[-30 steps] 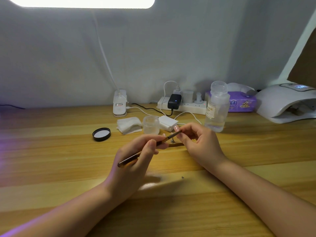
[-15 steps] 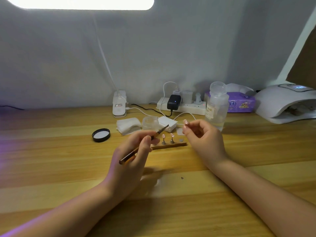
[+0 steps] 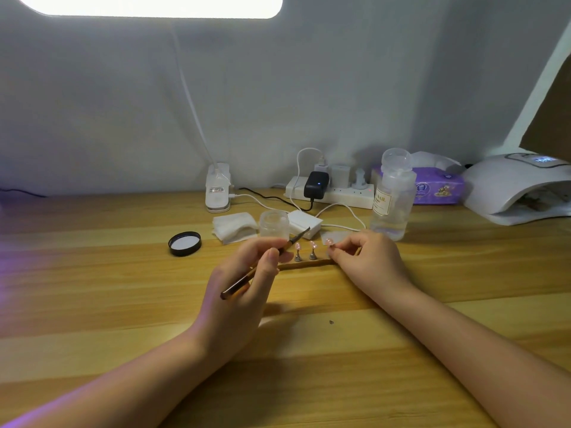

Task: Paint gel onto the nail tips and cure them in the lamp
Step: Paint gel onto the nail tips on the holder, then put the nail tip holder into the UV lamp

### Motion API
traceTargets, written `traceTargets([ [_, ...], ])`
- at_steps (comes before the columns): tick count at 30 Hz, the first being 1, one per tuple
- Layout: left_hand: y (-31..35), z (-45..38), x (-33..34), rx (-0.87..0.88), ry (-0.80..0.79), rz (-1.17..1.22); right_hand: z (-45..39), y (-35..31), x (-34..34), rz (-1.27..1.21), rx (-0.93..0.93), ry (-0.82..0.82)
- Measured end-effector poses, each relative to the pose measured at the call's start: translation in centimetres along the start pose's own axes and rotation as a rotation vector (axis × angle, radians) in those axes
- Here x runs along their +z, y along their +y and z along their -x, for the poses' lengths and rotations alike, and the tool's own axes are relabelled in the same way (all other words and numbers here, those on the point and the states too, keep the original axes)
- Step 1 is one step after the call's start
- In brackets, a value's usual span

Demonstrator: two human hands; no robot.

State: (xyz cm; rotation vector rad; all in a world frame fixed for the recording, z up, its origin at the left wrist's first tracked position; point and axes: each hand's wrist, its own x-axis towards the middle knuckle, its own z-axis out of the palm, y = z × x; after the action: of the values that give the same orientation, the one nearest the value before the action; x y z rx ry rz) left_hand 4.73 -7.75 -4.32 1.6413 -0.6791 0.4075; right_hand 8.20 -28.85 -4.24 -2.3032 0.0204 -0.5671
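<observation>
Gripped by left hand (image 3: 244, 291), brush (image 3: 268, 263) points up-right.

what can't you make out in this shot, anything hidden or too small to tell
All in the head view:
- Nail tip pinched by the right hand: its stand is hidden by the fingers.
- Wooden strip: both ends covered by the hands.
- Brush in the left hand: bristles too small to show gel.
- Curing lamp: cut off by the right edge, interior dark.
- Bottle label: mostly unreadable.

overhead lamp (image 3: 148, 4) glare | soft shadows on desk (image 3: 92, 304) | wide-angle edge distortion
</observation>
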Motion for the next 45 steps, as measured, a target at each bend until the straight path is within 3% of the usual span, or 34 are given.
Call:
traceTargets([
  [6,0.1,0.1,0.0,-0.013,-0.009,-0.008,-0.2,0.2,0.0,0.04,0.011,-0.01],
  [9,0.2,0.1,0.0,-0.018,0.003,-0.013,-0.1,0.1,0.0,0.178,-0.007,-0.01],
  [15,0.5,0.1,0.0,-0.009,0.011,-0.033,-0.5,0.0,-1.0,0.453,-0.06,-0.212],
  [22,0.7,0.0,-0.1,0.007,0.019,-0.028,-0.7,-0.3,-2.2,0.346,-0.234,-0.353],
  [27,0.8,-0.1,-0.2,0.024,0.041,-0.036,-0.6,-0.5,-2.8,0.253,-0.232,-0.46],
  [38,1.0,-0.2,-0.8,0.086,0.173,-0.111,-1.2,-2.5,-7.6,-0.096,-0.254,-0.233],
  [45,2.2,-0.4,-0.5,0.071,0.177,-0.085,-1.5,-1.9,-11.1,-0.07,-0.197,0.039],
])
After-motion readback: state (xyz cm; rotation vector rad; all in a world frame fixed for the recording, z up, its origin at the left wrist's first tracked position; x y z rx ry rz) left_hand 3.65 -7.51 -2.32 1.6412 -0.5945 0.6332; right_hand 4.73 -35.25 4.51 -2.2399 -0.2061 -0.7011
